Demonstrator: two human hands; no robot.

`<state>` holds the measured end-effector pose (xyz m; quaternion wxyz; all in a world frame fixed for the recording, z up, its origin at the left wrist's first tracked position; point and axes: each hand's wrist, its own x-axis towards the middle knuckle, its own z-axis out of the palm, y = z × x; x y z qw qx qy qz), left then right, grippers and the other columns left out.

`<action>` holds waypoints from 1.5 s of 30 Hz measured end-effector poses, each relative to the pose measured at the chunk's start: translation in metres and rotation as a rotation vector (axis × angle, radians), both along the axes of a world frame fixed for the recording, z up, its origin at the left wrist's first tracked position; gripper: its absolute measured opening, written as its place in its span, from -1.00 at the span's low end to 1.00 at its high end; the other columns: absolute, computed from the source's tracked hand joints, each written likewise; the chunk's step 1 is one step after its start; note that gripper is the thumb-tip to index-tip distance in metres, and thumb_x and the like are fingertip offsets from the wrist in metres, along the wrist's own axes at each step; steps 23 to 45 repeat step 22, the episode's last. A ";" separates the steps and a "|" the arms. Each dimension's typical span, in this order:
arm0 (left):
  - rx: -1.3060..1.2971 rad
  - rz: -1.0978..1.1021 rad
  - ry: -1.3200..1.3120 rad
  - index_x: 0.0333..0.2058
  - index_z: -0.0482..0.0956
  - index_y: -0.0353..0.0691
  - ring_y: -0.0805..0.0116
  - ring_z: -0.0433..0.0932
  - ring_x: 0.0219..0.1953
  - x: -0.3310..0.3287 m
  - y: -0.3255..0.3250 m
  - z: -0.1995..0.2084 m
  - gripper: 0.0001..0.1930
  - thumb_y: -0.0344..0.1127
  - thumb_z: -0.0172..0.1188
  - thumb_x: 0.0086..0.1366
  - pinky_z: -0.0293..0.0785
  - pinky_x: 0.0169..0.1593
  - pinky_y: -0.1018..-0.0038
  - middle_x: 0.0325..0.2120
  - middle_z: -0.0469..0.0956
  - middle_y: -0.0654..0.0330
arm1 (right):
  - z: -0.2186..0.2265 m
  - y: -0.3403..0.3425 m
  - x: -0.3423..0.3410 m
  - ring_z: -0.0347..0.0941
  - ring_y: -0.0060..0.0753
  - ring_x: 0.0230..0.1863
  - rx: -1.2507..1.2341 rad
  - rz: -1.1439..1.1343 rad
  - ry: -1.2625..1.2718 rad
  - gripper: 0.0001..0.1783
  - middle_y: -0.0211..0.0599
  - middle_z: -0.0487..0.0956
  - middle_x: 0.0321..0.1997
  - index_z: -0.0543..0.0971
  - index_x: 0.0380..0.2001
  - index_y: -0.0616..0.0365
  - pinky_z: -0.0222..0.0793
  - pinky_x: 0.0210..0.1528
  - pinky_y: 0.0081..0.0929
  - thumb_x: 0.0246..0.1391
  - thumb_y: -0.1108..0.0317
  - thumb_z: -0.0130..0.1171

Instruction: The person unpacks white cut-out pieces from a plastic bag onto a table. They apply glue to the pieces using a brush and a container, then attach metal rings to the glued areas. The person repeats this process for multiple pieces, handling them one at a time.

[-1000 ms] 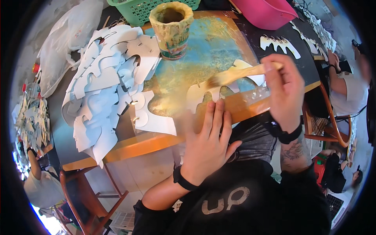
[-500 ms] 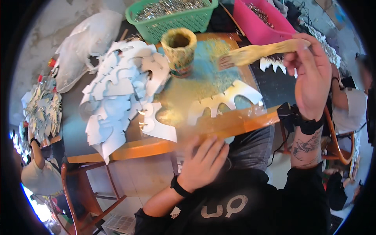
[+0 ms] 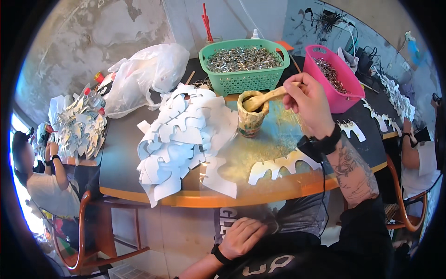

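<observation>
My right hand (image 3: 310,103) grips the handle end of a brush (image 3: 272,96) caked in yellow glue-like matter. Its bristle end is down inside a crusted yellowish cup (image 3: 253,122), hidden by the rim. The cup stands on a stained board (image 3: 283,135). Between the cup and the table's front edge lies a white scalloped cut-out strip (image 3: 284,167) with arched notches. Beside the cup, to the left, is a heap of similar white cut-outs (image 3: 179,139). Resting over my lap below the table, my left hand (image 3: 244,236) holds nothing, its fingers loosely extended.
Behind the cup stand a green basket (image 3: 246,76) and a pink basket (image 3: 337,95), both holding small metal pieces. A clear plastic bag (image 3: 146,76) lies at the back left. Other people sit at both sides, near more piles of cut-outs (image 3: 81,130).
My right hand has carried the brush from over the board into the cup. My left hand has dropped from the table edge to my lap. The view has tilted upward.
</observation>
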<state>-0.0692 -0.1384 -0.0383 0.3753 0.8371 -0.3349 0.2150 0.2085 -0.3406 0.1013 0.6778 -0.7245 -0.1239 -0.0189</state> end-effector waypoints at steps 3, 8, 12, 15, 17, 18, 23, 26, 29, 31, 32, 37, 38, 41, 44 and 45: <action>-0.001 0.010 0.007 -0.06 0.63 -0.31 0.16 0.66 -0.15 -0.001 0.004 -0.007 -0.63 -0.51 0.30 0.09 0.56 0.00 0.29 -0.21 0.64 0.09 | 0.008 -0.023 0.000 0.51 -0.66 -0.47 -0.056 0.104 0.060 -0.69 -0.40 0.61 -0.42 0.50 0.03 0.20 0.33 -0.47 -0.69 0.36 0.25 0.21; 0.021 -0.012 0.019 -0.02 0.63 -0.29 0.19 0.63 -0.20 0.005 0.016 -0.017 -0.59 -0.52 0.32 0.08 0.54 -0.03 0.28 -0.24 0.61 0.13 | 0.057 -0.056 0.027 0.51 -0.70 -0.48 -0.083 0.236 0.100 -0.62 -0.39 0.64 -0.35 0.51 0.12 0.19 0.24 -0.52 -0.76 0.45 0.15 0.04; 0.004 -0.028 0.041 -0.03 0.63 -0.28 0.22 0.60 -0.25 0.010 0.019 -0.022 -0.60 -0.51 0.37 0.10 0.51 -0.10 0.31 -0.29 0.58 0.16 | 0.075 -0.068 0.094 0.51 -0.69 -0.48 -0.444 0.153 -0.112 -0.65 -0.41 0.61 -0.45 0.63 -0.13 0.22 0.25 -0.54 -0.72 0.43 0.13 0.06; 0.020 -0.072 0.077 -0.13 0.65 -0.25 0.24 0.58 -0.30 0.013 0.019 -0.029 -0.71 -0.45 0.42 0.14 0.47 -0.16 0.34 -0.35 0.56 0.19 | 0.078 -0.045 0.138 0.51 -0.64 -0.49 -0.882 0.177 -0.262 -0.65 -0.42 0.57 -0.56 0.65 -0.28 0.21 0.27 -0.56 -0.60 0.38 0.12 0.14; 0.028 -0.059 0.074 -0.17 0.64 -0.28 0.25 0.55 -0.32 0.012 0.018 -0.030 -0.76 -0.39 0.38 0.18 0.45 -0.19 0.36 -0.37 0.54 0.18 | 0.070 -0.015 0.162 0.53 -0.56 -0.50 -1.230 0.178 -0.362 -0.70 -0.41 0.56 -0.60 0.67 -0.32 0.18 0.31 -0.53 -0.50 0.33 0.15 0.19; 0.029 -0.058 0.070 -0.19 0.63 -0.29 0.25 0.53 -0.33 0.012 0.016 -0.030 -0.78 -0.36 0.37 0.21 0.44 -0.20 0.36 -0.38 0.52 0.18 | 0.061 -0.009 0.176 0.55 -0.48 -0.48 -1.329 0.176 -0.453 -0.73 -0.39 0.59 -0.58 0.68 -0.30 0.15 0.34 -0.48 -0.43 0.30 0.16 0.22; 0.017 -0.045 0.074 -0.28 0.62 -0.25 0.25 0.53 -0.37 0.016 0.013 -0.031 -0.78 -0.30 0.45 0.19 0.43 -0.23 0.38 -0.43 0.51 0.20 | 0.020 0.004 0.228 0.61 -0.30 -0.29 -1.523 0.274 -0.597 -0.70 -0.33 0.69 -0.37 0.69 -0.25 0.10 0.39 -0.07 -0.18 0.19 0.09 0.33; 0.017 -0.045 0.074 -0.28 0.62 -0.25 0.25 0.53 -0.37 0.016 0.013 -0.031 -0.78 -0.30 0.45 0.19 0.43 -0.23 0.38 -0.43 0.51 0.20 | 0.020 0.004 0.228 0.61 -0.30 -0.29 -1.523 0.274 -0.597 -0.70 -0.33 0.69 -0.37 0.69 -0.25 0.10 0.39 -0.07 -0.18 0.19 0.09 0.33; 0.017 -0.045 0.074 -0.28 0.62 -0.25 0.25 0.53 -0.37 0.016 0.013 -0.031 -0.78 -0.30 0.45 0.19 0.43 -0.23 0.38 -0.43 0.51 0.20 | 0.020 0.004 0.228 0.61 -0.30 -0.29 -1.523 0.274 -0.597 -0.70 -0.33 0.69 -0.37 0.69 -0.25 0.10 0.39 -0.07 -0.18 0.19 0.09 0.33; 0.017 -0.045 0.074 -0.28 0.62 -0.25 0.25 0.53 -0.37 0.016 0.013 -0.031 -0.78 -0.30 0.45 0.19 0.43 -0.23 0.38 -0.43 0.51 0.20 | 0.020 0.004 0.228 0.61 -0.30 -0.29 -1.523 0.274 -0.597 -0.70 -0.33 0.69 -0.37 0.69 -0.25 0.10 0.39 -0.07 -0.18 0.19 0.09 0.33; 0.017 -0.045 0.074 -0.28 0.62 -0.25 0.25 0.53 -0.37 0.016 0.013 -0.031 -0.78 -0.30 0.45 0.19 0.43 -0.23 0.38 -0.43 0.51 0.20 | 0.020 0.004 0.228 0.61 -0.30 -0.29 -1.523 0.274 -0.597 -0.70 -0.33 0.69 -0.37 0.69 -0.25 0.10 0.39 -0.07 -0.18 0.19 0.09 0.33; 0.017 -0.045 0.074 -0.28 0.62 -0.25 0.25 0.53 -0.37 0.016 0.013 -0.031 -0.78 -0.30 0.45 0.19 0.43 -0.23 0.38 -0.43 0.51 0.20 | 0.020 0.004 0.228 0.61 -0.30 -0.29 -1.523 0.274 -0.597 -0.70 -0.33 0.69 -0.37 0.69 -0.25 0.10 0.39 -0.07 -0.18 0.19 0.09 0.33; 0.017 -0.045 0.074 -0.28 0.62 -0.25 0.25 0.53 -0.37 0.016 0.013 -0.031 -0.78 -0.30 0.45 0.19 0.43 -0.23 0.38 -0.43 0.51 0.20 | 0.020 0.004 0.228 0.61 -0.30 -0.29 -1.523 0.274 -0.597 -0.70 -0.33 0.69 -0.37 0.69 -0.25 0.10 0.39 -0.07 -0.18 0.19 0.09 0.33; 0.017 -0.045 0.074 -0.28 0.62 -0.25 0.25 0.53 -0.37 0.016 0.013 -0.031 -0.78 -0.30 0.45 0.19 0.43 -0.23 0.38 -0.43 0.51 0.20 | 0.020 0.004 0.228 0.61 -0.30 -0.29 -1.523 0.274 -0.597 -0.70 -0.33 0.69 -0.37 0.69 -0.25 0.10 0.39 -0.07 -0.18 0.19 0.09 0.33; 0.017 -0.045 0.074 -0.28 0.62 -0.25 0.25 0.53 -0.37 0.016 0.013 -0.031 -0.78 -0.30 0.45 0.19 0.43 -0.23 0.38 -0.43 0.51 0.20 | 0.020 0.004 0.228 0.61 -0.30 -0.29 -1.523 0.274 -0.597 -0.70 -0.33 0.69 -0.37 0.69 -0.25 0.10 0.39 -0.07 -0.18 0.19 0.09 0.33; 0.017 -0.045 0.074 -0.28 0.62 -0.25 0.25 0.53 -0.37 0.016 0.013 -0.031 -0.78 -0.30 0.45 0.19 0.43 -0.23 0.38 -0.43 0.51 0.20 | 0.020 0.004 0.228 0.61 -0.30 -0.29 -1.523 0.274 -0.597 -0.70 -0.33 0.69 -0.37 0.69 -0.25 0.10 0.39 -0.07 -0.18 0.19 0.09 0.33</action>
